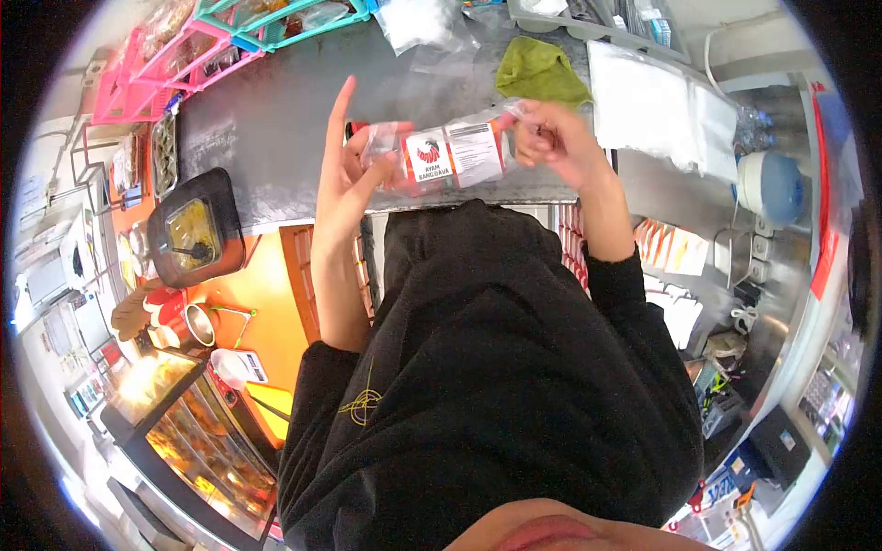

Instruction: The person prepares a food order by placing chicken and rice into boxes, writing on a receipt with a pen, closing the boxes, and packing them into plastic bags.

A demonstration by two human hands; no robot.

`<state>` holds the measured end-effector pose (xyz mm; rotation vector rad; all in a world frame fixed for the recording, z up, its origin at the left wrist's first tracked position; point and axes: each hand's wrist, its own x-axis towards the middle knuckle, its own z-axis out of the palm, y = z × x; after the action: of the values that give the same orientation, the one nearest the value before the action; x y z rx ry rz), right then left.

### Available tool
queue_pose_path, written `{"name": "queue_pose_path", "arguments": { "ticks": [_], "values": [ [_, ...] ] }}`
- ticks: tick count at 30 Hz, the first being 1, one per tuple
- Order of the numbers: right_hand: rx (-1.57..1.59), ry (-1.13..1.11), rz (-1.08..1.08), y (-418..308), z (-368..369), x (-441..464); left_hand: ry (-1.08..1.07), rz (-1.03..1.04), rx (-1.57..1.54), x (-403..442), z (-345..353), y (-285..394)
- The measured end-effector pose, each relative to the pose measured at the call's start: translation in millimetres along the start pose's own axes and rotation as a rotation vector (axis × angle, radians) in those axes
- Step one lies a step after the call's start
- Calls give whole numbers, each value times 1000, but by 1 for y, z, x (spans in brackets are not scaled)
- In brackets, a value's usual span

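Observation:
A clear plastic packet (473,153) is stretched between my two hands above the grey worktop. Its label is white and orange-red, with a red rooster mark and printed text. My left hand (354,174) holds one end between thumb and fingers, while its index finger points up and away. At the other end, my right hand (556,142) pinches the plastic with curled fingers. What lies inside the packet is hard to make out. Just behind my left fingers shows a small red and black thing, mostly hidden. A green cloth (542,72) lies beyond my right hand.
White plastic sheets or bags (643,106) lie on the worktop (276,119) at right. Pink (138,83) and turquoise (276,28) baskets stand at the back left. A black container (193,225) with yellow contents and a lit glass food cabinet (207,450) are at left.

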<state>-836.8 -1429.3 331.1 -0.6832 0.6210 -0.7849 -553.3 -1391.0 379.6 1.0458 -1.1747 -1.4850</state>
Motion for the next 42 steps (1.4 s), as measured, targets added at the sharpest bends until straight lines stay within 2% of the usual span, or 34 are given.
{"name": "queue_pose_path", "arguments": {
  "ticks": [3, 5, 8, 12, 15, 17, 19, 21, 22, 25, 26, 29, 30, 33, 34, 37, 40, 42],
  "values": [
    [-315, 219, 25, -22, 45, -13, -34, 40, 5, 11, -1, 3],
    [-375, 277, 11, -21, 47, -11, -64, 22, -54, 21, -4, 12],
    [-454, 306, 75, -1, 23, 1, -109, -120, 98, 35, -16, -4],
    [-536, 390, 240, -12, -6, 12, -196, -262, 87, 47, -10, 1],
    [-961, 795, 55, -38, -91, 53, -253, -281, 54, 49, -15, 2],
    [-1222, 1009, -378, -52, -160, 103, -292, -317, 78, 50, -21, 4],
    [-1333, 1045, -639, -62, -239, 163, -285, -312, 150, 51, -33, -3],
    [-1619, 1116, -617, -80, -271, 207, -240, -322, 143, 58, -34, -1],
    [-1699, 1127, -482, -86, -275, 220, -205, -340, 103, 62, -30, 7],
    [-2031, 1164, -312, -84, -311, 259, -133, -345, 72, 67, -35, 4],
    [-2056, 1181, -414, -83, -319, 264, -108, -350, 80, 69, -36, 2],
    [-1870, 1121, -371, -89, -324, 260, -68, -401, 47, 77, -38, -4],
    [-1864, 1156, -551, -89, -326, 257, -71, -424, 46, 79, -40, -6],
    [-1622, 1165, -580, -94, -334, 241, -70, -465, 53, 90, -36, -7],
    [-1567, 1168, -649, -97, -336, 237, -85, -457, 66, 93, -37, -8],
    [-1650, 1085, -661, -105, -335, 224, -117, -452, 78, 101, -41, -9],
    [-1612, 1092, -700, -116, -324, 214, -117, -438, 55, 109, -38, -7],
    [-1536, 1165, -630, -127, -314, 207, -128, -440, 44, 111, -35, -4]
  ]
}}
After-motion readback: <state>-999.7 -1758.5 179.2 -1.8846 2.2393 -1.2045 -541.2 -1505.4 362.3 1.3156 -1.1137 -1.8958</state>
